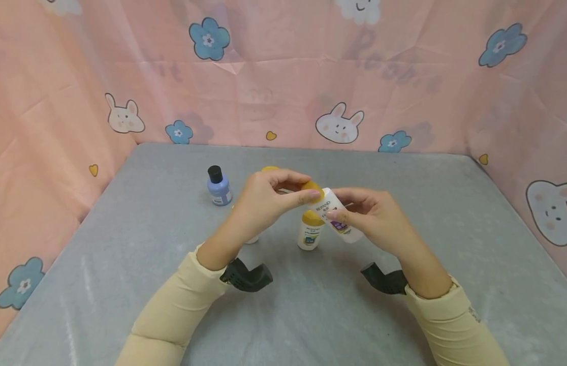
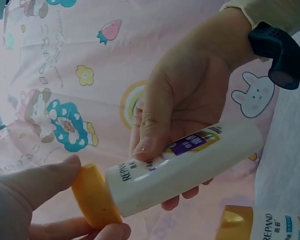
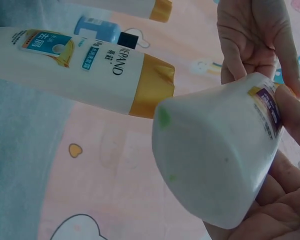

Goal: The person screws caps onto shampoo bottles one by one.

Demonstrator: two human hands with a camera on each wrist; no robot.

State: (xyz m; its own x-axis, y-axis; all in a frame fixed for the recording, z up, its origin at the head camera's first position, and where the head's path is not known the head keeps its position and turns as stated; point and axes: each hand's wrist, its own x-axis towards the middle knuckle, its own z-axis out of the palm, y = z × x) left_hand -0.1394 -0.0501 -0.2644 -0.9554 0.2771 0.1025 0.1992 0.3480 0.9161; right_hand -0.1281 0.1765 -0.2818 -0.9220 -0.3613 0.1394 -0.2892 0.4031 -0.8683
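Observation:
Above the table my right hand (image 1: 379, 218) grips a white shampoo bottle (image 1: 343, 227) with a purple label, held tilted with its base down to the right. My left hand (image 1: 260, 198) pinches the bottle's yellow cap (image 2: 96, 196) between thumb and fingers. In the left wrist view the cap sits right against the bottle's top end, slightly askew to the body. The right wrist view shows the bottle's base with green specks. Just below the hands stands a second white bottle (image 1: 309, 236) with a yellow cap and blue-green label.
A blue bottle (image 1: 219, 190) with a black cap stands at the back left. Behind my left hand show a further yellow cap (image 1: 270, 168) and the foot of a white bottle (image 1: 252, 240), mostly hidden. A pink printed curtain (image 1: 265, 101) borders the grey table (image 1: 142, 223).

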